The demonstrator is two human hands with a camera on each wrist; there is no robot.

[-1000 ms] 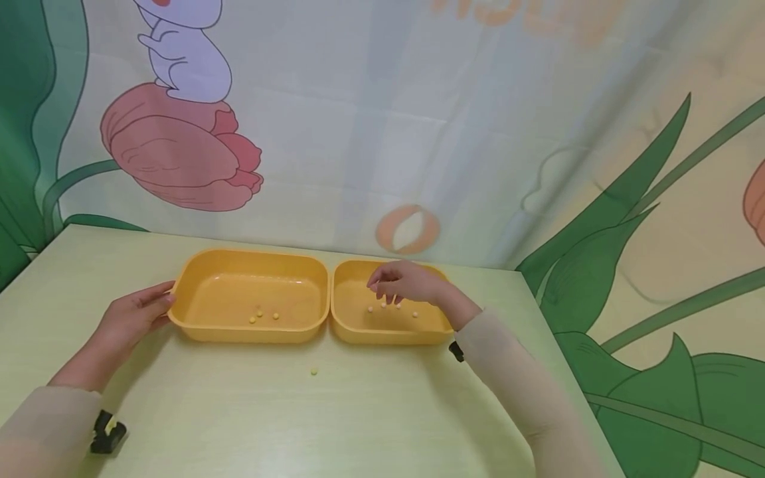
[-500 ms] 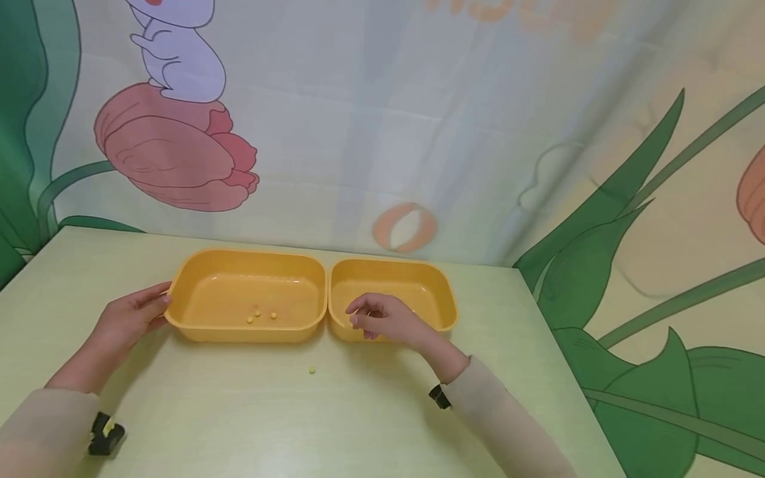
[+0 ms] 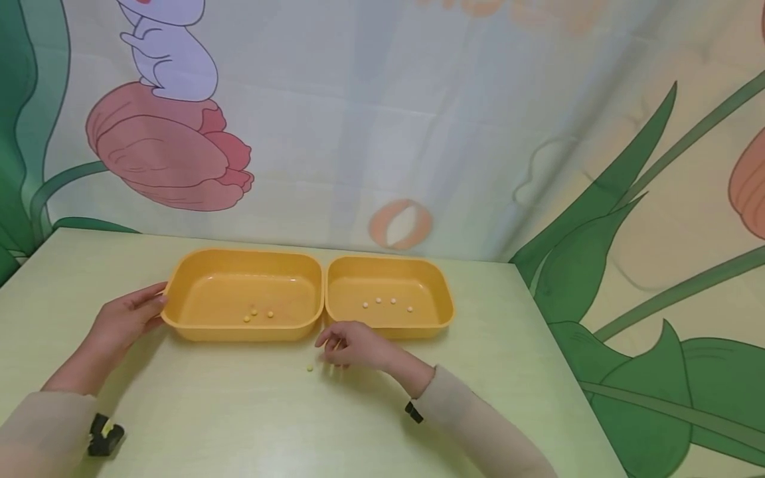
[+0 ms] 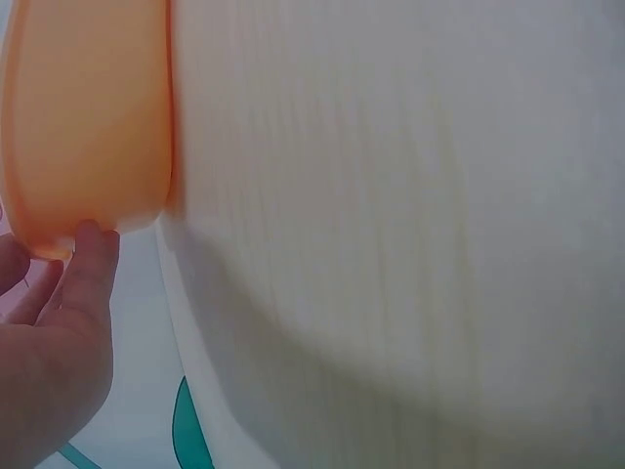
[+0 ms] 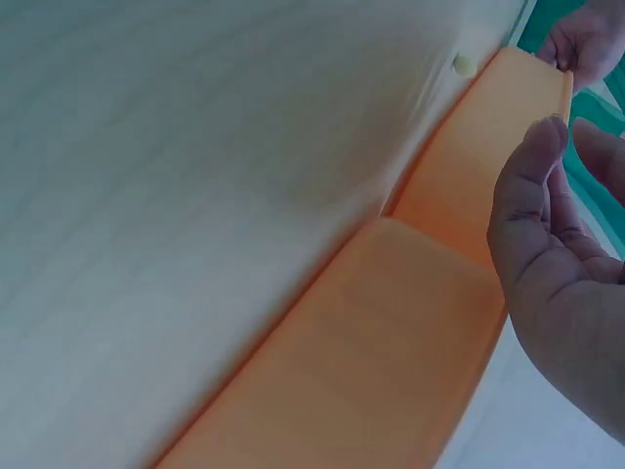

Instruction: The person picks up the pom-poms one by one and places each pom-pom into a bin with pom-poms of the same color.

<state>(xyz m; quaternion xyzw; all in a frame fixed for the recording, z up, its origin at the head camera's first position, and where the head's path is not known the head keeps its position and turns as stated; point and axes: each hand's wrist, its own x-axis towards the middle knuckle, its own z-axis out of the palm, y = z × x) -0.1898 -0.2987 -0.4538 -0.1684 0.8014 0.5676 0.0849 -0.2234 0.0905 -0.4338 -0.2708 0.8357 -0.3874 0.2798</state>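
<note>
At the left end of the larger yellow tray (image 3: 239, 334), my left hand (image 3: 122, 324) grips the rim between thumb and fingers; the left wrist view shows the fingertips on the tray's end wall (image 4: 98, 127). Three small yellow beads (image 3: 254, 312) lie in that tray. My right hand (image 3: 355, 345) is over the table before the smaller yellow tray (image 3: 412, 332), fingers loosely curled and nothing seen between them. A single yellow bead (image 3: 309, 368) lies on the table just left of its fingertips. Several white beads (image 3: 378, 301) lie in the smaller tray.
Both trays stand end to end near the back of the pale table (image 3: 251, 418). Behind them hangs a printed curtain (image 3: 287, 133) with a tulip, an animal figure and leaves. Black wrist devices (image 3: 106, 436) sit at both sleeves.
My right hand has come out from above the smaller tray, moving down and left to near the loose yellow bead. My left hand keeps its hold on the larger tray.
</note>
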